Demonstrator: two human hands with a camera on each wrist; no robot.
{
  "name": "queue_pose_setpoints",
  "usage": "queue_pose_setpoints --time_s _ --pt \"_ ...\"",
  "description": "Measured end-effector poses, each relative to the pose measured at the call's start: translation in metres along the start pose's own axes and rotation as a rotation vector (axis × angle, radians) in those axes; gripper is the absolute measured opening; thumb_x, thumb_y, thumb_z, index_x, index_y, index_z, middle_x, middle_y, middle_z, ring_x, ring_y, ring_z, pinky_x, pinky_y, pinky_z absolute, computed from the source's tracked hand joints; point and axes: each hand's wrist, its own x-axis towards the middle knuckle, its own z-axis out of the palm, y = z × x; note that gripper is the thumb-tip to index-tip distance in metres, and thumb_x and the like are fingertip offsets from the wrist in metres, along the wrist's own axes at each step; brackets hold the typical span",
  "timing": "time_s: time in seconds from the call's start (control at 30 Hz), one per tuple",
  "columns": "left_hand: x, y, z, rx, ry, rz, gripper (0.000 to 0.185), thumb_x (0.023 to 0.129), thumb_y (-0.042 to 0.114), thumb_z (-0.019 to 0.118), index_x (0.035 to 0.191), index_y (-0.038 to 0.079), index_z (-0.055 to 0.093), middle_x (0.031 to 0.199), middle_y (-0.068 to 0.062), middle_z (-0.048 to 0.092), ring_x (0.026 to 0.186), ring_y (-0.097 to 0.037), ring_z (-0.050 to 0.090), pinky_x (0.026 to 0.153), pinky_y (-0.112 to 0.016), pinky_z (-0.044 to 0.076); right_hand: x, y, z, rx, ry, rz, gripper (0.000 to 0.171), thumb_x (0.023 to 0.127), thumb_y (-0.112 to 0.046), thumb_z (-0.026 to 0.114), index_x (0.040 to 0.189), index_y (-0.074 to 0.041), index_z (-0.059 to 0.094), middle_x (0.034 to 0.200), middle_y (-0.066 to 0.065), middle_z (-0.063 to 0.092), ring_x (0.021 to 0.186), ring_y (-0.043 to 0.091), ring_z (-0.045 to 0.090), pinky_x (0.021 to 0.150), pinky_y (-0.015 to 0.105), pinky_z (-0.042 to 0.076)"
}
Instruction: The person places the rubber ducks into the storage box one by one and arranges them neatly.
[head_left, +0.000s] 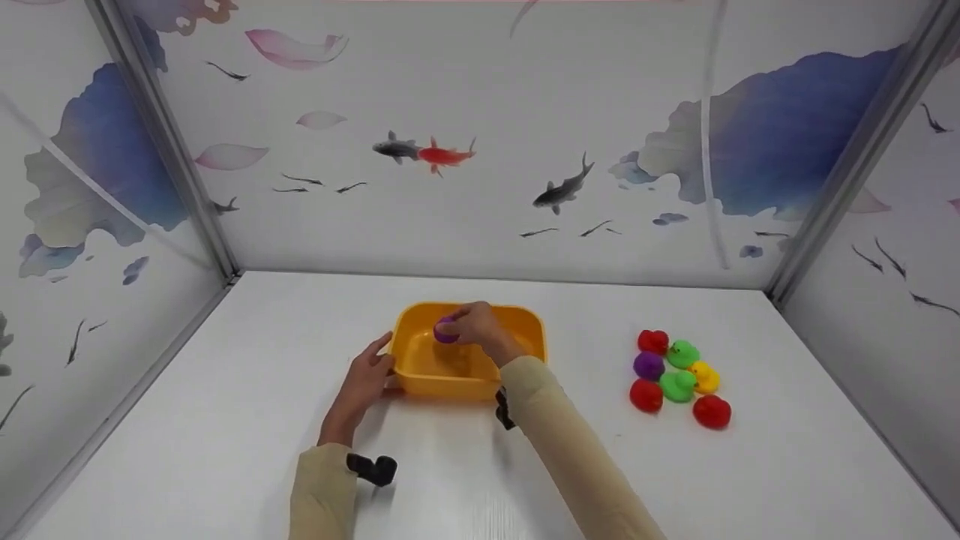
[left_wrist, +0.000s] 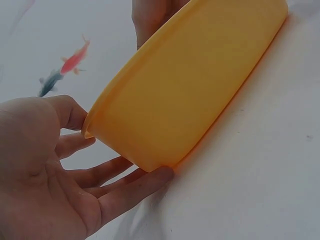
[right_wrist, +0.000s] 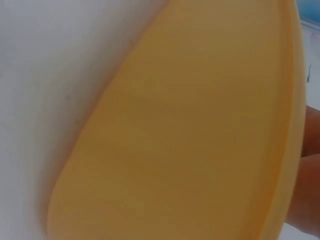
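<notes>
Left hand with spread fingers braces the 9 o'clock wall of the yellow tub at worktop centre, right hand pinches a purple duck over it, seven ducks at 3 o'clock.

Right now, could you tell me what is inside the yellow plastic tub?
The yellow plastic tub shows bare yellow floor. Above it the right hand holds a small purple toy. That hand and its sleeve cover part of the floor, so anything beneath stays unseen.
</notes>
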Motion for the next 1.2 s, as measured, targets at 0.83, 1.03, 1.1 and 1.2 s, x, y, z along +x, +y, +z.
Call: queue_pose_setpoints --time_s 0.83,1.03,1.1,1.2 --pt "-0.004 -0.004 0.0 -0.005 0.0 0.032 0.056 0.104 0.019 0.045 0.158 0.019 0.031 0.148 -0.023 0.052 0.118 -0.031 0.065 0.095 -0.041 0.059 0.011 0.0 0.039 -0.036 0.023 0.021 0.016 0.088 -0.01 0.074 0.101 -0.001 0.077 0.093 0.009 0.074 0.088 0.023 0.068 0.088 0.032 0.06" --pt "-0.004 -0.002 0.0 -0.021 -0.004 0.033 0.056 0.104 0.02 0.045 0.158 0.019 0.032 0.148 -0.022 0.051 0.12 -0.031 0.064 0.094 -0.041 0.06 0.011 0.002 0.043 -0.051 0.021 -0.02 0.015 0.089 -0.007 0.072 0.101 0.001 0.076 0.094 0.013 0.076 0.095 0.029 0.071 0.09 0.033 0.06" --pt "-0.004 -0.003 -0.001 -0.029 -0.005 0.035 0.056 0.104 0.02 0.045 0.158 0.02 0.032 0.148 -0.022 0.052 0.118 -0.03 0.064 0.093 -0.041 0.06 0.011 0.002 0.043 -0.045 0.021 -0.028 0.015 0.09 -0.007 0.071 0.102 0.001 0.076 0.092 0.012 0.075 0.095 0.029 0.071 0.091 0.034 0.059" --pt "-0.003 -0.004 -0.003 -0.05 -0.009 0.028 0.055 0.104 0.021 0.046 0.157 0.02 0.033 0.146 -0.021 0.053 0.113 -0.027 0.066 0.093 -0.04 0.06 0.012 0.002 0.042 -0.046 0.01 -0.025 0.016 0.09 -0.008 0.072 0.102 0.0 0.076 0.091 0.009 0.074 0.095 0.028 0.07 0.094 0.033 0.058"
